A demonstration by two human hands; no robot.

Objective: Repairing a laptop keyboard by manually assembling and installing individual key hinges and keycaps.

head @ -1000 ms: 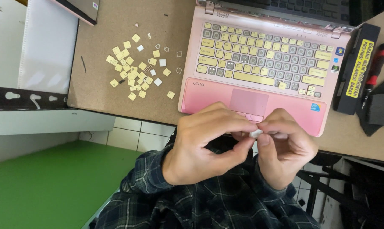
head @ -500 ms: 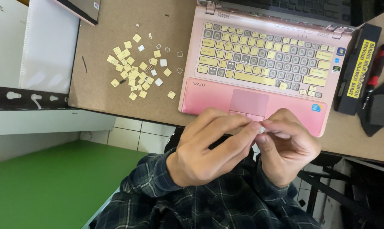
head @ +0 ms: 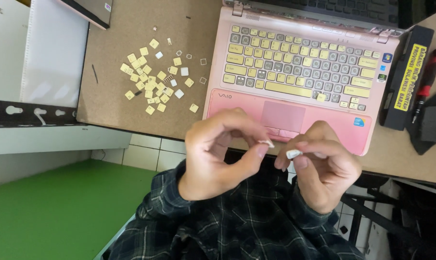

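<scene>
At lower centre, the left hand is pinching a small clip in its fingers. The right hand is gripping a pale keycap below the pink laptop.

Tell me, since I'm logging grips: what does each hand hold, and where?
Left hand pinches a tiny pale piece by its edge at the fingertips; right hand pinches a small white keycap by its sides.

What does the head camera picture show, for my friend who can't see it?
Two bare hands pinch tiny parts above a desk: the left hand holds a thin pale clip and the right hand a small white keycap. Behind them, an open pink laptop has several keys missing, and loose yellowish square keycaps lie scattered on the brown desk.
</scene>
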